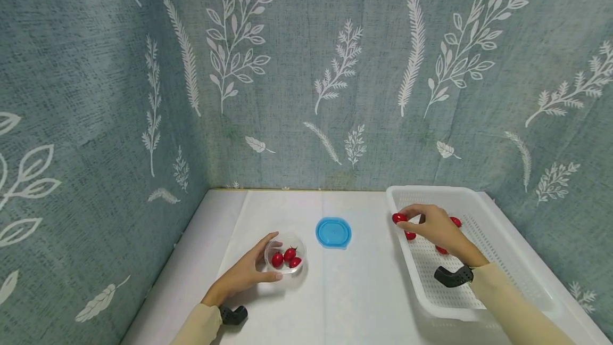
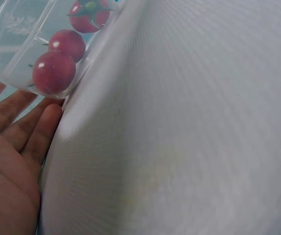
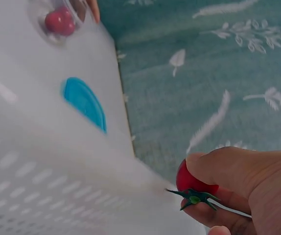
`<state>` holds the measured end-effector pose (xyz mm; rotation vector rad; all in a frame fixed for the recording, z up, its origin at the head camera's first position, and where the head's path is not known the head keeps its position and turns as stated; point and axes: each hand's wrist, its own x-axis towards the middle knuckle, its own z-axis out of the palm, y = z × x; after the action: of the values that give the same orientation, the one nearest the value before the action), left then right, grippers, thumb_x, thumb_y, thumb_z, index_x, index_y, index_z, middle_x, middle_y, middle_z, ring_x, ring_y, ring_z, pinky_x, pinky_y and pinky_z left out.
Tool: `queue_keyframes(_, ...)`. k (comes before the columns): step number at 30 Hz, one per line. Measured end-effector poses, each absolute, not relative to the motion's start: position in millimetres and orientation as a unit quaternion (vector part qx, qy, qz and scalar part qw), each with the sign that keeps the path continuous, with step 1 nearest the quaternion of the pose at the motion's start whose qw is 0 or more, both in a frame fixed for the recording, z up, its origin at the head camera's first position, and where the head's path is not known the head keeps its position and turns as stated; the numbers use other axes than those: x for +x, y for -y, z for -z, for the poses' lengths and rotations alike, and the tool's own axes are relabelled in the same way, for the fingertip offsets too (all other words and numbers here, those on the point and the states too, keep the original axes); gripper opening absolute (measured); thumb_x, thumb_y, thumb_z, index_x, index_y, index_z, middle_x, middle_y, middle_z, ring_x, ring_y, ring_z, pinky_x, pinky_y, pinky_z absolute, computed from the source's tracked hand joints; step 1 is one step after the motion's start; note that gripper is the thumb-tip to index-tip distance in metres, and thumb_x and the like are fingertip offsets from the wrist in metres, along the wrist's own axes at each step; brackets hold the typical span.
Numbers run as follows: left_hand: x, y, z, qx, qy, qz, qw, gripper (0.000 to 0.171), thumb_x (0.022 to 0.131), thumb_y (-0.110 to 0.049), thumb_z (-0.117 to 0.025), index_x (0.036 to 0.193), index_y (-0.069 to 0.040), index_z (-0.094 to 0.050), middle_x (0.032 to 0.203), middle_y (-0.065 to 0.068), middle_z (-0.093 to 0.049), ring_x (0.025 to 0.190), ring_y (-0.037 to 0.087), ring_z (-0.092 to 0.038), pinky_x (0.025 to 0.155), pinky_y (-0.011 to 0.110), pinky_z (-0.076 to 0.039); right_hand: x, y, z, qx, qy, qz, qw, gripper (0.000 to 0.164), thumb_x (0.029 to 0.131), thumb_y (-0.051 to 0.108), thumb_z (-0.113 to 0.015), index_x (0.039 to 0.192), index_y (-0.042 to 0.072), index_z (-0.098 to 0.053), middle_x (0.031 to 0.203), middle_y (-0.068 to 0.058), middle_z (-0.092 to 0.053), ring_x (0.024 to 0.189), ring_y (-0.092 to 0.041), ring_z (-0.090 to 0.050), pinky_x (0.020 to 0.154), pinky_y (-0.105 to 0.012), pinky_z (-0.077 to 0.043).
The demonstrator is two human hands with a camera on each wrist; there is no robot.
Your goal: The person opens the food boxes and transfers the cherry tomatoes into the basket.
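In the head view my left hand [image 1: 241, 271] holds a clear plastic cup [image 1: 288, 240] from its left side, thumb and fingers spread around the wall. Three red cherry tomatoes [image 1: 289, 254] lie inside the cup; the left wrist view shows them through its side, one with a green calyx. Over the left rim of a white perforated basket [image 1: 431, 189], my right hand [image 1: 433, 226] pinches another cherry tomato [image 1: 399, 218] between thumb and fingers. Its green calyx [image 3: 194, 199] faces the right wrist camera.
A blue lid [image 1: 333, 232] lies flat on the white table [image 1: 354, 292] between cup and basket. Several tomatoes [image 1: 455, 222] rest in the basket, partly hidden by my right hand. Leaf-patterned fabric [image 1: 287, 95] stands behind the table and along both sides.
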<state>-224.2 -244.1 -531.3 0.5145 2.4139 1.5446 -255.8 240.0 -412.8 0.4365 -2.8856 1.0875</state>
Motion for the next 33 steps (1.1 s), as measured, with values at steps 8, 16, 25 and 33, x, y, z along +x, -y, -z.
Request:
queue_keyframes(8, -227.0, 246.1, 531.5, 0.182, -0.811, -0.542, 0.123, 0.105, 0.084, -0.028, -0.088, 0.165, -0.024, -0.020, 0.158, 0.008, -0.043, 0.152, 0.036, -0.028, 0.121, 0.060, -0.020, -253.7, -264.3, 423.1, 0.099, 0.923, -0.372, -0.011, 0.048, 0.090, 0.042, -0.080, 0.123, 0.009, -0.072, 0.113, -0.009, -0.070, 0.084, -0.025, -0.059, 0.057, -0.036, -0.052)
queue_keyframes(16, -225.8, 247.5, 532.6, 0.182, -0.808, -0.546, 0.127, 0.104, 0.085, -0.024, -0.087, 0.165, -0.022, -0.020, 0.159, 0.011, -0.042, 0.152, 0.040, -0.027, 0.120, 0.063, -0.019, -250.6, -282.2, 431.2, 0.094, 0.921, -0.377, -0.016, 0.047, 0.093, 0.037, -0.078, 0.124, 0.003, -0.070, 0.103, -0.006, -0.071, 0.087, -0.027, -0.060, 0.064, -0.035, -0.054)
queue_keyframes(25, -225.4, 248.2, 531.7, 0.178, -0.808, -0.548, 0.128, 0.105, 0.085, -0.028, -0.087, 0.165, -0.024, -0.019, 0.160, 0.008, -0.041, 0.153, 0.037, -0.025, 0.122, 0.061, -0.016, -250.7, -295.4, 438.9, 0.058, 0.936, -0.344, -0.039, 0.044, 0.092, 0.034, -0.079, 0.118, -0.002, -0.072, 0.111, -0.016, -0.070, 0.096, -0.028, -0.065, 0.077, -0.042, -0.055)
queue_keyframes(33, -225.7, 247.3, 532.6, 0.181, -0.817, -0.534, 0.122, 0.104, 0.084, -0.027, -0.088, 0.164, -0.024, -0.021, 0.158, 0.009, -0.043, 0.151, 0.038, -0.029, 0.120, 0.063, -0.022, -250.9, -301.3, 443.7, 0.031, 0.941, -0.332, -0.063, 0.048, 0.089, 0.029, -0.082, 0.117, -0.007, -0.069, 0.109, -0.018, -0.070, 0.095, -0.029, -0.067, 0.074, -0.041, -0.058)
